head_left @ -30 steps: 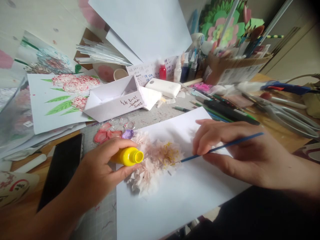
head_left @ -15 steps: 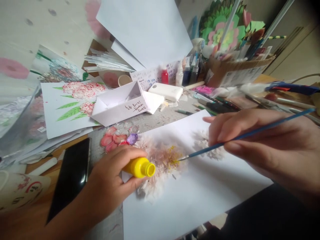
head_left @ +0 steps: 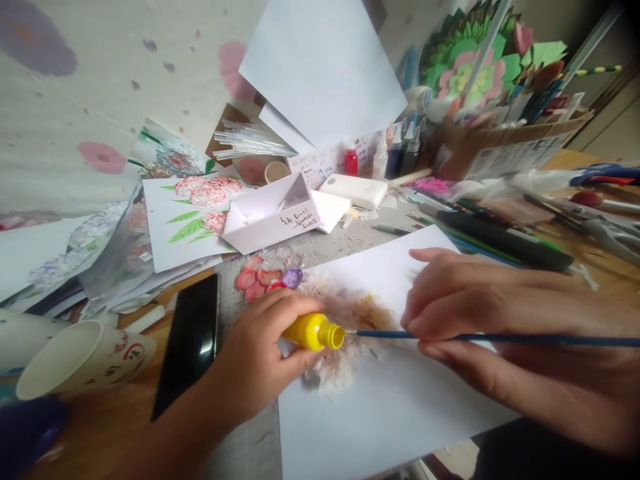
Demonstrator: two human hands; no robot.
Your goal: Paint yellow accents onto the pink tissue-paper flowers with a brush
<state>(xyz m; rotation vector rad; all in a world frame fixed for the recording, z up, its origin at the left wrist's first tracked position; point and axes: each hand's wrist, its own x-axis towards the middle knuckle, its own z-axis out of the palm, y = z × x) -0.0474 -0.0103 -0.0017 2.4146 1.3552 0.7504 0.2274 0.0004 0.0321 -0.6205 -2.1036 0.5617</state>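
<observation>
Gripping yellow bottle, left hand apparently half-curled.

Left hand: seen bare, forearm likewise uncovered
Right hand: seen bare
Black clothing: partly shown, details lost in darkness

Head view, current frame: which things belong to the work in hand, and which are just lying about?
In use:
- yellow bottle, in the left hand
- brush, in the right hand, tip at the bottle's mouth
- petals
- sheet beneath them

Lying about:
- phone
- printed cup
- white box
- red bottle
</observation>
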